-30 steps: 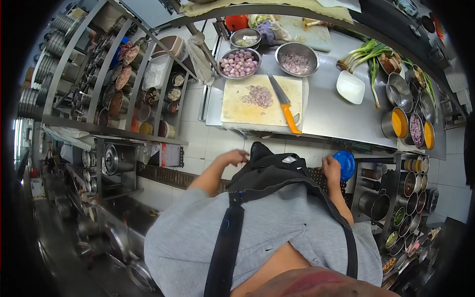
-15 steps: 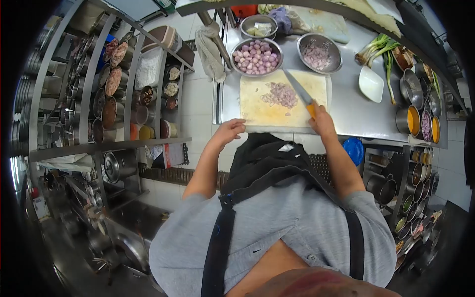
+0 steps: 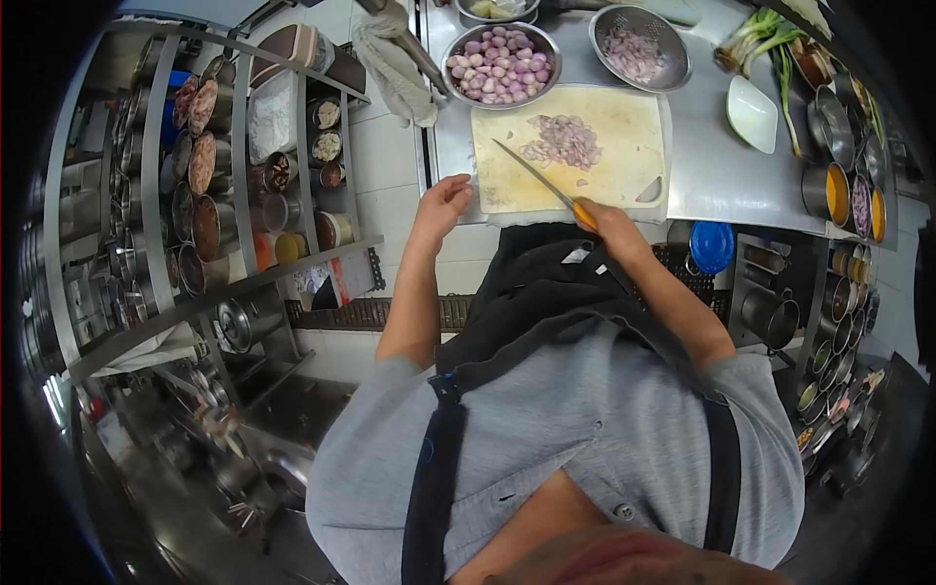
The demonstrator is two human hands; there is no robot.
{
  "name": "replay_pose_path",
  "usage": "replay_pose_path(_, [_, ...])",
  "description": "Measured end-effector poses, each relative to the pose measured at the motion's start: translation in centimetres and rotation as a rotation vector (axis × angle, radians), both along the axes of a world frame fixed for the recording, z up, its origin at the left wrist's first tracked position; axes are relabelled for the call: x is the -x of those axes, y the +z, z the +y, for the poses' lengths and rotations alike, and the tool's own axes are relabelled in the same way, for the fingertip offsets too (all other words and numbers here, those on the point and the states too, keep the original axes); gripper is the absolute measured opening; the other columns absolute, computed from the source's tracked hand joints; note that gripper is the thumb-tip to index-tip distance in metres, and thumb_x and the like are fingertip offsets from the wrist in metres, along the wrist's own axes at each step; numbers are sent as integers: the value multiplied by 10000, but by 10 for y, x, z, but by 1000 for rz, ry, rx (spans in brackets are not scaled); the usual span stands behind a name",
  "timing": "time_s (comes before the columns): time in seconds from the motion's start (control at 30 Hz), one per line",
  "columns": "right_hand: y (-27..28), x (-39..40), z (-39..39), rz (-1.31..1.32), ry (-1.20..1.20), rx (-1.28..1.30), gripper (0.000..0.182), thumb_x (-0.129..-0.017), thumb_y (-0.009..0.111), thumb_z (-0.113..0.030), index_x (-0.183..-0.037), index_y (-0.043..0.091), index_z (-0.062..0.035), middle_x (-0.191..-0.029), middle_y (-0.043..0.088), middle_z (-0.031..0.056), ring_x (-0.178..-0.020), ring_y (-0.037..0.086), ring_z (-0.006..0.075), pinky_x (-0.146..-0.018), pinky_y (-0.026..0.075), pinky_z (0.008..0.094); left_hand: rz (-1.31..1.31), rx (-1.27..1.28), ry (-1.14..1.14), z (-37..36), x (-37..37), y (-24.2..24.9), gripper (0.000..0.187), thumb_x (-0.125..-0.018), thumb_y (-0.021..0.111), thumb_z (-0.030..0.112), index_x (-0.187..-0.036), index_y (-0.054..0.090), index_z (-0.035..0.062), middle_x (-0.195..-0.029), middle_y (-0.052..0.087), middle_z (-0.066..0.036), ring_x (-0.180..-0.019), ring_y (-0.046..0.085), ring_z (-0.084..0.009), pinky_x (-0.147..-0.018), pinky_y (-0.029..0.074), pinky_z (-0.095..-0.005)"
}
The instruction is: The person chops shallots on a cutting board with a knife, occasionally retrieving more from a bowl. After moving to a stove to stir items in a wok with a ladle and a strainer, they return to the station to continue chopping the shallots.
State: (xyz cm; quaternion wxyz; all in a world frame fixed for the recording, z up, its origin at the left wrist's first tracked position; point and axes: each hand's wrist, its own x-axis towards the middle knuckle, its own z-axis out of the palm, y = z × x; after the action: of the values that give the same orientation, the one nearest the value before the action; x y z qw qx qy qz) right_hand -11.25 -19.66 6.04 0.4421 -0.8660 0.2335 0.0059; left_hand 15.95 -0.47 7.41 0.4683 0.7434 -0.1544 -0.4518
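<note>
Stainless steel forms the tabletop (image 3: 717, 180), the largest surface at the work position. On it, a cream cutting board (image 3: 629, 117) lies flat with its near edge close to the tabletop's front edge. Beyond the board's left half stands a metal bowl (image 3: 507, 104) of whole purple shallots (image 3: 499, 66); just right of it, a perforated colander (image 3: 673, 60) contains cut pieces. The knife (image 3: 536, 175) slants across the near left part of the board, tip pointing forward and left; whether its edge touches the surface cannot be told.

Hands: the right hand (image 3: 611, 230) is closed around the orange handle at the board's near edge, while the left hand (image 3: 448, 204) is empty, fingers loosely bent, just beside the board's left edge. Smallest are the chopped shallot pieces (image 3: 565, 141), gathered mainly near the middle of the board beyond the blade, with a few strays around them.

Good handling, as judged here, calls for a firm grip close to the blade and a level, steady board. The free fingers are best kept behind the edge, tips tucked in whenever they guide or steady food. Short, controlled strokes through a compact heap should give more even pieces; drawing in the strays first limits scatter.
</note>
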Motion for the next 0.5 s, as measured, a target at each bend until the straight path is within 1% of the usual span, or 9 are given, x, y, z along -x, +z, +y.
replay_pose_path(0.03, [-8, -7, -2, -23, 3, 6, 400, -870, 647, -125, -1247, 539, -48, -993, 644, 274, -926, 619, 458, -785, 492, 510, -5, -5, -8, -3, 0, -2, 409, -927, 655, 179, -1297, 583, 21, -1153, 670, -104, -1056, 635, -185, -856, 517, -321])
replay_pose_path(0.1, [-12, -9, -6, -59, 2, 11, 402, -875, 644, -134, -1252, 533, -46, -978, 645, 276, -911, 618, 463, -777, 489, 517, -153, -1, -98, -8, -4, -3, 406, -922, 654, 170, -1291, 585, 14, -1150, 667, -108, -1052, 628, -179, -865, 514, -321])
replay_pose_path(0.17, [-6, -2, -6, -30, -141, 32, 412, -881, 639, -153, -1261, 526, -39, -943, 647, 283, -901, 618, 470, -770, 485, 523, -177, -17, -103, -11, -4, 1, 406, -920, 656, 167, -1288, 586, 10, -1148, 667, -107, -1044, 625, -175, -865, 511, -316])
replay_pose_path(0.2, [-7, 2, -8, -39, -139, 28, 412, -881, 639, -153, -1261, 526, -39, -943, 647, 283, -901, 618, 470, -770, 485, 523, -190, -30, -104, -12, -4, 3, 406, -918, 657, 164, -1286, 587, 7, -1145, 667, -107, -1037, 622, -172, -865, 508, -311])
replay_pose_path(0.27, [-10, 16, -15, -23, -246, 28, 406, -880, 641, -162, -1249, 535, -31, -918, 647, 293, -898, 617, 476, -768, 484, 523, -210, -42, -114, -13, -7, 3, 406, -917, 659, 165, -1283, 589, 4, -1148, 666, -106, -1033, 621, -169, -863, 505, -307])
replay_pose_path(0.3, [-8, 20, -17, -28, -245, 23, 406, -880, 641, -162, -1249, 535, -31, -918, 647, 293, -898, 617, 476, -768, 484, 523, -221, -50, -126, -13, -7, 2, 406, -916, 660, 165, -1281, 591, 0, -1150, 666, -106, -1029, 619, -166, -861, 502, -302])
replay_pose_path(0.37, [-3, 27, -23, -40, -321, 52, 392, -877, 644, -171, -1230, 552, -29, -923, 648, 297, -906, 617, 475, -775, 486, 520, -243, -51, -129, -17, -11, 2, 406, -914, 664, 166, -1276, 594, -3, -1139, 670, -103, -1019, 621, -163, -852, 503, -302])
replay_pose_path(0.5, [-2, 36, -33, -68, -330, 106, 368, -883, 638, -140, -1227, 565, -31, -945, 647, 295, -918, 617, 471, -779, 486, 513, -279, -48, -118, -43, -26, 24, 401, -907, 672, 166, -1260, 606, -13, -1122, 677, -97, -1002, 625, -159, -831, 507, -303])
